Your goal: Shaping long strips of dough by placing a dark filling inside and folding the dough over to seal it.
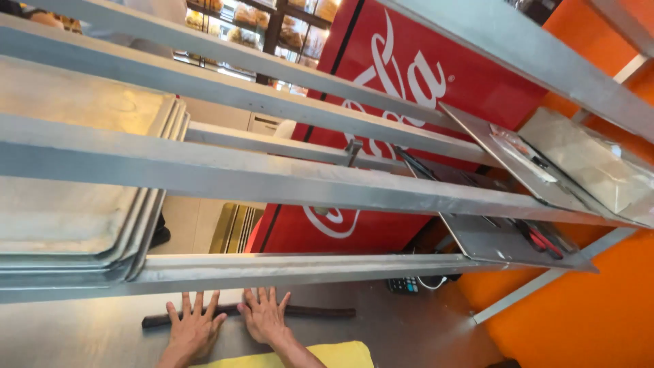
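Dough rope: a long, thin, dark brown roll (320, 312) lies across the steel worktable (409, 334), running left to right below the rack; both palms cover its middle.
Left hand: the left hand (193, 328) lies flat with fingers spread, pressing down on the roll, not gripping anything.
Right hand: the right hand (264, 317) is also flat and spread, just beside the left, resting on the same roll.
Handling: it looks soft and pliable, light, likely to stretch, thin out or tear if lifted by one end; it seems best moved under flat palms or supported at several places along its length.
Yellow cloth: a yellow sleeve or cloth (340, 354) shows at the bottom edge.
Rack: steel rails (272, 178) hold stacked baking trays (75, 218) on the left.
Behind: a red drinks cooler (409, 75) and an orange wall (579, 307).
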